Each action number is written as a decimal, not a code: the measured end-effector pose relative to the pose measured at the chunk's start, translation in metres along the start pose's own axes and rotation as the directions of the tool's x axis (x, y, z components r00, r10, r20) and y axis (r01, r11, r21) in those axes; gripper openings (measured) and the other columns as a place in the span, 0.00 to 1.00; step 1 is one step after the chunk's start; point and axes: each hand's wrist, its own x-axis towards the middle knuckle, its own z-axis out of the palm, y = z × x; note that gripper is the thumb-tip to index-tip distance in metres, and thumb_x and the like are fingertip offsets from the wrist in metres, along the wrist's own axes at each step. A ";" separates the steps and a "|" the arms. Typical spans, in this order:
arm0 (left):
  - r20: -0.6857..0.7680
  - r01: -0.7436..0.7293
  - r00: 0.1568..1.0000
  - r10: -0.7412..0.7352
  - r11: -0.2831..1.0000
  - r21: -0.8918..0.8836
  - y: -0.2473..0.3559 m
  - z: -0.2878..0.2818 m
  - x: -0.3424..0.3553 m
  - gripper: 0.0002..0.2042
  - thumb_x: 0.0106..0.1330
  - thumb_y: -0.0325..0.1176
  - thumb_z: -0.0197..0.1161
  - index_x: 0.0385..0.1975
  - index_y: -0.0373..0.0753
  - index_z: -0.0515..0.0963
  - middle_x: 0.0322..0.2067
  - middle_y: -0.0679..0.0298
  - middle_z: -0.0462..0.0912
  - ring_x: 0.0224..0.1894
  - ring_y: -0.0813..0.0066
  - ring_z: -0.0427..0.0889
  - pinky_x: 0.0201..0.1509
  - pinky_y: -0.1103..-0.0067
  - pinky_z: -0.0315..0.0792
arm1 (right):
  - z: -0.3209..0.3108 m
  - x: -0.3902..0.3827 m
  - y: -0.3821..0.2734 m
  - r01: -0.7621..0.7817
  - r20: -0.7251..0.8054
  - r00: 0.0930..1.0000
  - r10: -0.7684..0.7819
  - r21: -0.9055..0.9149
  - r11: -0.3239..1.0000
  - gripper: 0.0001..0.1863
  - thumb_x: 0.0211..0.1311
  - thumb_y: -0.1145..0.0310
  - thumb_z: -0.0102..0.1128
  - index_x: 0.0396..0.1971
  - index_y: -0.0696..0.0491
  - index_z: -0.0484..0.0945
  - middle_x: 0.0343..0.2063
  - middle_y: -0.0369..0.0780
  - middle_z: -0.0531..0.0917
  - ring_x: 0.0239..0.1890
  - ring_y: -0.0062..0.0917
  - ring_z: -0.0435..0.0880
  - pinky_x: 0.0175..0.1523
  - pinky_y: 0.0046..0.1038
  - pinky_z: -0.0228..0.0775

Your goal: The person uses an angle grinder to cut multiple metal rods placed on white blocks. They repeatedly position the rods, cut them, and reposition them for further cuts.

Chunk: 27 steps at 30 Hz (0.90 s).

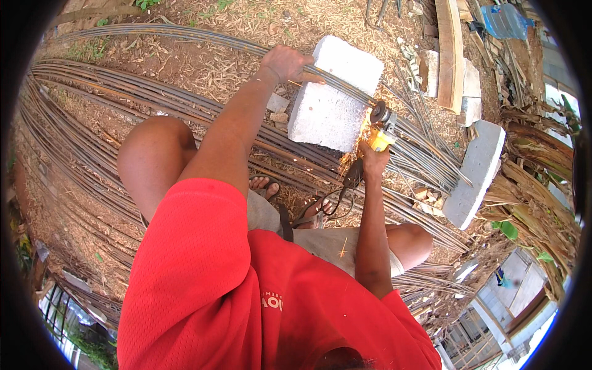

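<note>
My left hand [287, 63] is closed round a bundle of thin steel rods [348, 90], one finger stretched along their near side. The rods lie across a whitish concrete block [327, 117]. In my right hand [374, 160] is a yellow angle grinder [381, 139], gripped by its body. Its disc end [380, 113] meets the rods just past the block's right edge. Orange sparks [353, 153] spray from there down toward my feet. A dark cord hangs below the grinder.
Long rusty rods [154, 92] spread over the leaf-strewn ground, passing beneath my legs. My sandalled feet [316, 213] stand among them, close to the sparks. A grey slab [473, 176] lies at right, wooden planks [450, 55] and a blue plastic container [505, 22] farther back.
</note>
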 end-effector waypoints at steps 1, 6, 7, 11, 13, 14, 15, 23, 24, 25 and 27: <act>0.016 -0.002 1.000 0.002 1.000 0.002 0.000 -0.001 0.000 0.48 0.63 0.91 0.44 0.55 0.55 0.91 0.28 0.61 0.90 0.35 0.68 0.93 0.43 0.66 0.86 | 0.000 -0.001 0.002 0.015 0.013 1.000 -0.015 0.002 1.000 0.23 0.58 0.83 0.77 0.53 0.57 0.80 0.38 0.36 0.87 0.33 0.22 0.85 0.34 0.27 0.79; -0.016 -0.016 1.000 0.015 1.000 -0.015 0.000 -0.002 -0.001 0.49 0.63 0.91 0.43 0.56 0.55 0.91 0.27 0.62 0.90 0.34 0.69 0.93 0.41 0.67 0.86 | 0.000 0.002 0.009 0.048 0.001 0.999 -0.048 0.052 0.997 0.25 0.59 0.83 0.77 0.56 0.58 0.80 0.39 0.36 0.87 0.38 0.21 0.86 0.39 0.28 0.81; -0.009 -0.020 1.000 0.020 1.000 -0.013 0.000 -0.002 -0.001 0.49 0.63 0.91 0.43 0.56 0.55 0.91 0.27 0.62 0.90 0.34 0.69 0.93 0.41 0.67 0.86 | -0.001 0.001 0.009 0.062 -0.020 0.998 -0.061 0.071 0.996 0.25 0.59 0.83 0.77 0.56 0.58 0.80 0.39 0.36 0.87 0.39 0.21 0.86 0.40 0.28 0.81; -0.001 -0.016 1.000 0.016 1.000 0.009 0.000 -0.004 -0.002 0.48 0.62 0.91 0.44 0.56 0.55 0.90 0.27 0.62 0.90 0.34 0.69 0.92 0.41 0.68 0.85 | -0.001 0.000 0.007 0.010 -0.025 1.000 -0.009 0.005 1.000 0.24 0.59 0.81 0.77 0.56 0.58 0.80 0.38 0.37 0.87 0.40 0.21 0.86 0.39 0.27 0.80; 0.022 -0.006 1.000 0.006 1.000 0.007 0.001 -0.006 -0.002 0.48 0.62 0.91 0.44 0.56 0.55 0.90 0.27 0.62 0.90 0.34 0.69 0.92 0.41 0.68 0.85 | -0.002 0.002 0.003 0.044 -0.042 0.998 -0.050 -0.137 0.990 0.24 0.59 0.79 0.77 0.55 0.58 0.80 0.37 0.36 0.86 0.39 0.22 0.86 0.37 0.26 0.79; 0.059 0.008 0.998 -0.008 1.000 -0.005 0.002 -0.006 -0.001 0.48 0.62 0.91 0.44 0.56 0.55 0.90 0.28 0.62 0.90 0.35 0.69 0.93 0.42 0.67 0.86 | -0.002 0.003 0.001 0.025 -0.021 0.999 -0.027 -0.115 0.993 0.24 0.60 0.79 0.77 0.55 0.58 0.80 0.37 0.36 0.86 0.38 0.21 0.85 0.37 0.26 0.78; 0.097 0.021 0.995 -0.020 1.000 -0.018 0.003 -0.007 0.000 0.48 0.62 0.91 0.44 0.56 0.55 0.90 0.28 0.61 0.90 0.35 0.68 0.93 0.42 0.67 0.86 | -0.002 0.003 -0.001 -0.033 -0.021 0.999 0.031 -0.098 0.995 0.24 0.60 0.78 0.77 0.56 0.59 0.80 0.37 0.36 0.86 0.38 0.21 0.85 0.37 0.26 0.78; 0.052 0.001 0.999 0.000 1.000 -0.024 0.001 -0.007 -0.001 0.50 0.62 0.92 0.42 0.56 0.53 0.90 0.29 0.60 0.91 0.37 0.67 0.93 0.45 0.65 0.86 | 0.004 0.002 -0.002 -0.017 -0.020 1.000 0.019 0.071 0.997 0.22 0.61 0.78 0.76 0.54 0.58 0.79 0.37 0.36 0.85 0.34 0.21 0.84 0.35 0.26 0.77; 0.045 -0.001 0.999 0.002 0.999 -0.032 0.000 -0.006 -0.001 0.50 0.62 0.92 0.42 0.56 0.53 0.90 0.29 0.60 0.91 0.37 0.66 0.93 0.46 0.65 0.86 | 0.004 0.001 -0.003 -0.015 0.000 1.000 0.015 0.138 0.990 0.22 0.61 0.78 0.76 0.54 0.58 0.79 0.37 0.36 0.86 0.34 0.21 0.84 0.35 0.26 0.78; 0.049 -0.003 0.999 0.004 0.999 -0.036 0.000 -0.006 -0.001 0.50 0.62 0.92 0.42 0.56 0.53 0.90 0.29 0.60 0.91 0.37 0.66 0.93 0.46 0.65 0.86 | 0.005 0.000 -0.004 -0.046 -0.014 0.999 0.049 0.166 0.985 0.21 0.61 0.79 0.76 0.53 0.58 0.79 0.37 0.36 0.86 0.34 0.21 0.84 0.34 0.26 0.78; 0.064 0.004 0.998 -0.001 0.999 -0.046 -0.001 -0.005 0.000 0.50 0.62 0.92 0.42 0.56 0.53 0.90 0.30 0.59 0.91 0.38 0.65 0.94 0.46 0.65 0.86 | 0.006 0.002 -0.006 -0.072 -0.027 0.997 0.075 0.094 0.993 0.21 0.61 0.79 0.75 0.54 0.58 0.79 0.37 0.36 0.86 0.34 0.21 0.84 0.34 0.26 0.78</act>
